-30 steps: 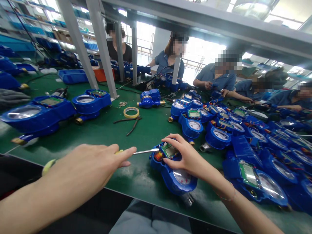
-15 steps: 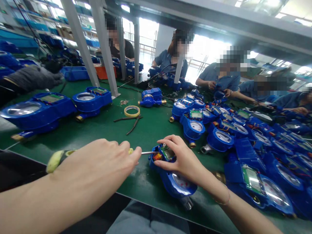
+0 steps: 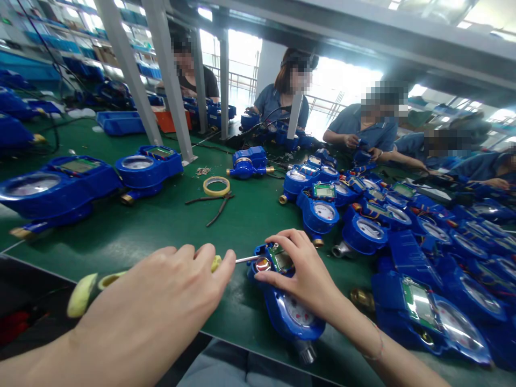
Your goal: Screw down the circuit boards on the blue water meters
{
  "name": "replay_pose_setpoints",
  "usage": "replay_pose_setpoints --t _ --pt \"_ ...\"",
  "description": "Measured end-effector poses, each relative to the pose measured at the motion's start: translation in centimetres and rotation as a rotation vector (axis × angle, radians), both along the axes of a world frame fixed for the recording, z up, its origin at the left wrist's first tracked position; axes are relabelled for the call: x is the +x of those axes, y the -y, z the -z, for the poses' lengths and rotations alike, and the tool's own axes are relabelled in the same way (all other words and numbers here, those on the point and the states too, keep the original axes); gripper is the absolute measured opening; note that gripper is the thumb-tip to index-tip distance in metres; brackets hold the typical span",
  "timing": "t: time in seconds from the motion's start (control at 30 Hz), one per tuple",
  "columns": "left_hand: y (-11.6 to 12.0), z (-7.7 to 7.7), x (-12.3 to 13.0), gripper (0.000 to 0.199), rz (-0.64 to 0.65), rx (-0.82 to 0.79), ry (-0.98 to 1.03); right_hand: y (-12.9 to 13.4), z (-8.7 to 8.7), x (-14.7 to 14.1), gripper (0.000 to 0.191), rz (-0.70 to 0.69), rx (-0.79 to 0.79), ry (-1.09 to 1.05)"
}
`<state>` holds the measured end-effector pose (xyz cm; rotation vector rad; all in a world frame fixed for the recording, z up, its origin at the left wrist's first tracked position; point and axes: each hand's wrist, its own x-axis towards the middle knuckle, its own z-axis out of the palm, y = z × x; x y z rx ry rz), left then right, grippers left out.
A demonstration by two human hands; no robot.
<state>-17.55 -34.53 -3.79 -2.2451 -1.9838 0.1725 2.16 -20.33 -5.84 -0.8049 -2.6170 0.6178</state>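
The left hand is closing around the yellow and dark handle of a screwdriver, and the metal stick is pointing right, its tip reaching the top end of a blue meter. The right hand is clamping on that same meter, its thumb and fingers spreading over the top part, near a green board and a round red and orange part. The hands are staying apart. The meter is lying near the front edge of the green table, with its round window and metal pipe end facing the person. Past the hands, a yellow tape roll is lying just beside a dark forked thing. Many more meters are crowding the right side, and two big meters are sitting on the left. Other people are sitting across the table.
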Motion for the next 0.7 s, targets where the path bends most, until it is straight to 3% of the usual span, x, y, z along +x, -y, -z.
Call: replay_pose_setpoints --t 0.13,0.37,0.5,0.7 --pt "0.1 0.3 0.8 0.063 0.009 0.029 -0.049 0.2 0.0 0.2 0.052 0.039 0.008 -0.005" --pt "0.2 -1.2 1.4 0.061 -0.016 -0.057 -0.093 0.2 0.1 0.3 0.052 0.03 -0.035 -0.034" --pt "0.3 -0.9 1.5 0.06 -0.037 -0.055 -0.11 -0.1 0.3 0.6 0.049 -0.016 -0.063 -0.07" --pt "-0.3 -1.1 2.5 0.058 -0.078 -0.089 -0.109 0.3 0.3 1.4 0.045 0.046 -0.043 -0.084"
